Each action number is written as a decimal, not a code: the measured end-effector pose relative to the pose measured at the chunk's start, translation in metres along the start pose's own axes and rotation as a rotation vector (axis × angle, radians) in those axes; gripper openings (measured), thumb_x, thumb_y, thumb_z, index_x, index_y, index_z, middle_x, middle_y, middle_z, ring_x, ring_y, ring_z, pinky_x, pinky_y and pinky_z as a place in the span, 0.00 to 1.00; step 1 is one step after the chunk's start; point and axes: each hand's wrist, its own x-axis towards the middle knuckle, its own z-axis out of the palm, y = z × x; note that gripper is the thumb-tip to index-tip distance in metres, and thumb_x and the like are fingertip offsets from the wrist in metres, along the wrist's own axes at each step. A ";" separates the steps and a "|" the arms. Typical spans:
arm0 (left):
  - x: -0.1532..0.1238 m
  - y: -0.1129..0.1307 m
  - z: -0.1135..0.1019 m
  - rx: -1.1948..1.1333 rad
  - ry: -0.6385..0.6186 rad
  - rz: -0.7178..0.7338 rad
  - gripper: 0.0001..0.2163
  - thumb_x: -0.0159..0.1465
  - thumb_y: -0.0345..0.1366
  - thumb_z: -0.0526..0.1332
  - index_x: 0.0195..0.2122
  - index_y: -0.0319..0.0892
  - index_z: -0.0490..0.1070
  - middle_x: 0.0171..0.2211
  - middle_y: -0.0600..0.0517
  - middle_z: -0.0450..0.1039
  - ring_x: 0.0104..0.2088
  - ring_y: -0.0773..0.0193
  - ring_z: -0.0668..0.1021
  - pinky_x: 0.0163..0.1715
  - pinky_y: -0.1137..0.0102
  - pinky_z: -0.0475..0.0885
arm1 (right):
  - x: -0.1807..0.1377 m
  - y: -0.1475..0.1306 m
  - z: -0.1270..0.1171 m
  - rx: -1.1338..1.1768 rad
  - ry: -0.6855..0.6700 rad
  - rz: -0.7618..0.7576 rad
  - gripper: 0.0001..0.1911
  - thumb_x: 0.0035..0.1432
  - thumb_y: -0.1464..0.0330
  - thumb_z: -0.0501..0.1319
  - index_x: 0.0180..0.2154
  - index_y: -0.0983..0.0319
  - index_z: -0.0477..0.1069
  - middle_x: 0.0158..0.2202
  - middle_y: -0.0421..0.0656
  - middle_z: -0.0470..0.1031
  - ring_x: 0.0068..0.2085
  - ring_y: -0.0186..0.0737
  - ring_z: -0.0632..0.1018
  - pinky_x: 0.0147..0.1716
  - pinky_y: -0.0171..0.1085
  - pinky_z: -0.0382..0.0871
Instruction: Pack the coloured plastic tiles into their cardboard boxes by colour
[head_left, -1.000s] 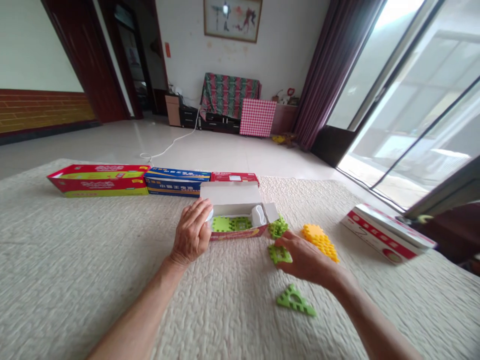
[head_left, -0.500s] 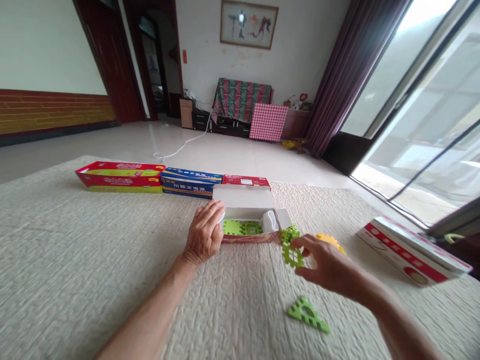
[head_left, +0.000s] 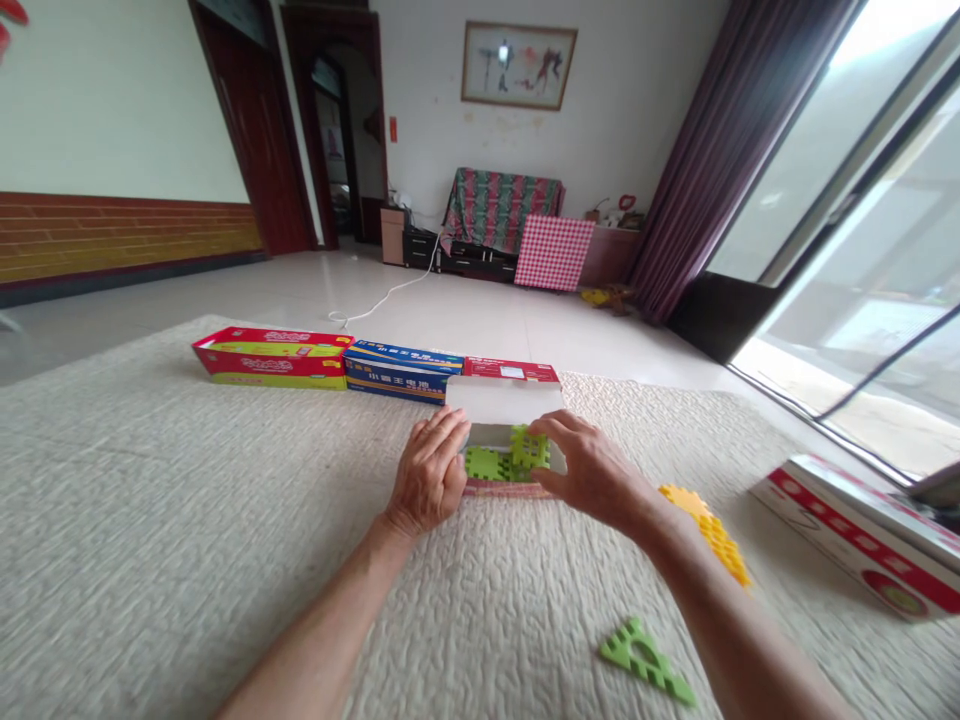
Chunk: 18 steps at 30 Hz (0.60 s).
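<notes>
In pale characters along the front of the blue box (head_left: 397, 383): 小霸王电池. On the red and lime box (head_left: 274, 365) to its left, curly lettering too small to make out; on the white and red box (head_left: 862, 540) at far right, white characters on a red band, too blurred to read. Pinched at its right edge in the right grip (head_left: 592, 468): a green toy piece (head_left: 529, 448), just left of the fingertips, raised at the right part of the open box (head_left: 501, 490), beside a flat green piece (head_left: 486, 463) inside. Bright lime, squarish, with notched edges and small openings. Left grip (head_left: 427, 475) laid against the open box's left end, fingers close together; cannot tell whether clamped. Lower right, on the quilted cloth (head_left: 315, 480), a green triangle (head_left: 651, 670) with toothed edges and, farther off, yellow pieces (head_left: 712, 535)
</notes>
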 end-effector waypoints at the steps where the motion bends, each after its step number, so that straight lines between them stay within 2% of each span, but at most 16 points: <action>1: 0.000 0.000 0.000 -0.001 0.002 0.003 0.20 0.64 0.30 0.48 0.57 0.36 0.65 0.57 0.39 0.68 0.61 0.51 0.65 0.57 0.53 0.61 | 0.000 0.002 0.001 -0.013 0.008 0.009 0.20 0.48 0.74 0.63 0.46 0.64 0.69 0.47 0.50 0.71 0.46 0.47 0.74 0.47 0.46 0.69; 4: 0.000 0.000 0.000 -0.003 0.007 0.006 0.20 0.64 0.29 0.49 0.56 0.35 0.65 0.57 0.38 0.68 0.61 0.51 0.65 0.57 0.53 0.61 | -0.005 0.009 0.002 -0.058 0.041 0.031 0.21 0.48 0.74 0.62 0.47 0.64 0.68 0.49 0.52 0.69 0.47 0.48 0.73 0.47 0.46 0.67; 6: 0.000 0.000 0.000 -0.005 0.007 0.005 0.20 0.63 0.29 0.49 0.56 0.34 0.65 0.57 0.38 0.68 0.61 0.51 0.65 0.57 0.54 0.61 | -0.008 0.009 0.003 -0.071 0.051 0.020 0.17 0.51 0.74 0.61 0.45 0.63 0.69 0.47 0.50 0.70 0.46 0.47 0.73 0.46 0.45 0.67; 9: 0.000 0.000 0.000 -0.006 0.005 0.006 0.20 0.64 0.29 0.49 0.56 0.34 0.65 0.57 0.38 0.68 0.61 0.51 0.65 0.57 0.54 0.61 | -0.011 0.002 0.004 -0.046 0.020 -0.031 0.07 0.59 0.73 0.53 0.38 0.61 0.69 0.36 0.45 0.74 0.38 0.40 0.74 0.40 0.41 0.66; 12: 0.000 0.001 0.000 -0.001 0.006 0.009 0.20 0.64 0.29 0.49 0.56 0.35 0.65 0.57 0.38 0.68 0.61 0.52 0.65 0.57 0.54 0.61 | -0.011 -0.004 0.001 0.012 -0.008 -0.054 0.12 0.64 0.73 0.47 0.34 0.61 0.68 0.28 0.42 0.73 0.31 0.36 0.72 0.35 0.38 0.64; 15: 0.000 0.000 0.000 0.001 0.004 0.007 0.20 0.64 0.28 0.49 0.56 0.34 0.65 0.57 0.38 0.68 0.61 0.51 0.65 0.57 0.54 0.61 | -0.015 0.009 -0.011 0.071 0.091 -0.023 0.12 0.63 0.71 0.47 0.38 0.62 0.69 0.31 0.43 0.76 0.33 0.37 0.75 0.36 0.38 0.66; 18: 0.000 0.000 0.001 0.001 0.003 0.006 0.20 0.64 0.29 0.49 0.57 0.35 0.65 0.57 0.38 0.68 0.61 0.51 0.65 0.58 0.54 0.61 | -0.026 0.041 -0.026 0.032 0.167 0.122 0.12 0.59 0.72 0.51 0.42 0.62 0.70 0.38 0.46 0.78 0.39 0.41 0.77 0.40 0.41 0.68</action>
